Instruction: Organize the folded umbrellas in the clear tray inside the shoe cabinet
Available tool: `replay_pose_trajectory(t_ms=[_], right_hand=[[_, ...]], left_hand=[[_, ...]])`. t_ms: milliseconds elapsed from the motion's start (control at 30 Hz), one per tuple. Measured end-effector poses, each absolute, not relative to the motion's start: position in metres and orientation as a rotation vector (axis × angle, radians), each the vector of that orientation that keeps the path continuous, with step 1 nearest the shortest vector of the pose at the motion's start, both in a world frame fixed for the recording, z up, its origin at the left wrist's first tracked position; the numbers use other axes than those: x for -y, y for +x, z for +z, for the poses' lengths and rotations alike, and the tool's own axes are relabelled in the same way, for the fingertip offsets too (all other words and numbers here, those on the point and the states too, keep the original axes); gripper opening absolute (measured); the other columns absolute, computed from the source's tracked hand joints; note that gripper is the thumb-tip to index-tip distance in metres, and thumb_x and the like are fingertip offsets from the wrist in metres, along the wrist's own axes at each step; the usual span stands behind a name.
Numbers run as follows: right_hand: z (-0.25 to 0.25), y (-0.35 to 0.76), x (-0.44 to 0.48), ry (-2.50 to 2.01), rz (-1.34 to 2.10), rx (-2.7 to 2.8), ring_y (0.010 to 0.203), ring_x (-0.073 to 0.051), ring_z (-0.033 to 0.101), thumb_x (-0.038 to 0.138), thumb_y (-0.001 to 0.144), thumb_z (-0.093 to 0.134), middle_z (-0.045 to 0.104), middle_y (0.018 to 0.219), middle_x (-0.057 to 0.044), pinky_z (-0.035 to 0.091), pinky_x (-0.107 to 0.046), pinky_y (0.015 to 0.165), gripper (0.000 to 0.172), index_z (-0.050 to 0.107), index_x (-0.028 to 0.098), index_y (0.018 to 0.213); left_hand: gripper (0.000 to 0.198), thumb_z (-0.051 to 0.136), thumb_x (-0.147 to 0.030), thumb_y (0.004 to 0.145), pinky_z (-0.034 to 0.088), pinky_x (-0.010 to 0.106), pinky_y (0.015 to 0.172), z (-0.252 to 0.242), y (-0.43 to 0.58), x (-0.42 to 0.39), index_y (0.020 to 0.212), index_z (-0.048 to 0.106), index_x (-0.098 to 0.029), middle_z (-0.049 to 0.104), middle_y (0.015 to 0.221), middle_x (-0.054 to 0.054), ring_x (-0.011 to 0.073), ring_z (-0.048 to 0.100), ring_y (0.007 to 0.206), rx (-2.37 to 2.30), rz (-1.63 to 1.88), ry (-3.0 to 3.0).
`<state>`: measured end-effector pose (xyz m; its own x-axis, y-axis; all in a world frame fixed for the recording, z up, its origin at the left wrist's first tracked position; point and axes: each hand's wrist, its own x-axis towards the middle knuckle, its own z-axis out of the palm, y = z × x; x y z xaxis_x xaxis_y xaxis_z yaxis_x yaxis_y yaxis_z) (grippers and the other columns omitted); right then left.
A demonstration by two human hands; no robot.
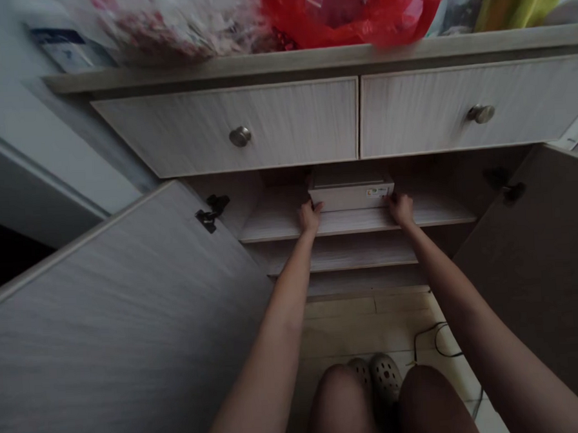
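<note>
A light-coloured box (pixel 343 199) with a small printed label on its front right sits on the upper shelf (pixel 274 224) of the cabinet. At its left front corner, my left hand (pixel 310 217) has its fingers curled against the side. My right hand (pixel 402 209) grips the opposite corner, near the label. Both arms reach in between the swung-out doors. The box's back part lies in shadow, and the fingertips behind its sides are hidden.
The left door (pixel 143 314) and right door (pixel 538 261) stand wide on both sides. Above are two drawers with round knobs (pixel 240 136). A red plastic bag (pixel 356 19) lies on the cabinet top. Lower shelves (pixel 359 258) run beneath; a black cable (pixel 437 328) trails over the floor.
</note>
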<state>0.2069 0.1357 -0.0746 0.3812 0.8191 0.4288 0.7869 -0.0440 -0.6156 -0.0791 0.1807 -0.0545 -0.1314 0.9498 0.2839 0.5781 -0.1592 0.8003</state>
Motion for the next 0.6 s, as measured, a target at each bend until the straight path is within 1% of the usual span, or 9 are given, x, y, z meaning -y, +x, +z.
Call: replay_pose_trajectory(t_ms=[200,367,433,500,600], right_hand=[[-0.086,0.215,-0.169,-1.785,-0.010,1.370,0.090,-0.029,0.064,0.036,0.091,0.052,0.071,0.095,-0.020,0.042,-0.033,0.073,0.028,0.068,0.014,0.092],[-0.089,0.220,-0.184,-1.769,0.008,1.348,0.091,-0.030,0.066,0.037,0.091,0.052,0.071,0.093,-0.020,0.045,-0.035,0.074,0.027,0.067,0.015,0.091],[-0.086,0.219,-0.185,-1.742,0.079,1.340,0.092,-0.031,0.066,0.042,0.090,0.053,0.071,0.092,-0.021,0.048,-0.038,0.077,0.030,0.068,0.016,0.089],[-0.082,0.215,-0.174,-1.664,0.192,1.328,0.097,-0.033,0.066,0.050,0.088,0.055,0.071,0.094,-0.021,0.050,-0.042,0.081,0.037,0.068,0.015,0.091],[-0.083,0.206,-0.115,-1.403,0.275,1.232,0.109,-0.031,0.064,0.060,0.086,0.053,0.070,0.111,-0.020,0.051,-0.045,0.092,0.053,0.066,0.014,0.110]], left_hand=[[0.017,0.064,-0.028,0.085,0.045,0.030,0.078,-0.063,-0.074,-0.211,0.093,0.069,-0.014,0.070,0.091,0.013,0.0254,0.065,0.095,-1.722,1.213,1.781],[0.021,0.063,-0.030,0.087,0.046,0.030,0.081,-0.068,-0.073,-0.222,0.097,0.070,-0.012,0.072,0.092,0.013,0.0244,0.067,0.093,-1.781,1.177,1.830],[0.020,0.064,-0.026,0.086,0.047,0.031,0.083,-0.064,-0.070,-0.219,0.098,0.069,-0.011,0.073,0.095,0.015,0.0254,0.068,0.096,-1.764,1.175,1.774],[0.020,0.064,-0.023,0.085,0.048,0.032,0.086,-0.059,-0.068,-0.210,0.100,0.069,-0.010,0.073,0.099,0.017,0.0268,0.068,0.100,-1.754,1.194,1.711],[0.026,0.060,-0.025,0.088,0.049,0.033,0.089,-0.056,-0.071,-0.177,0.108,0.066,-0.009,0.072,0.105,0.020,0.0270,0.068,0.104,-1.745,1.249,1.670]])
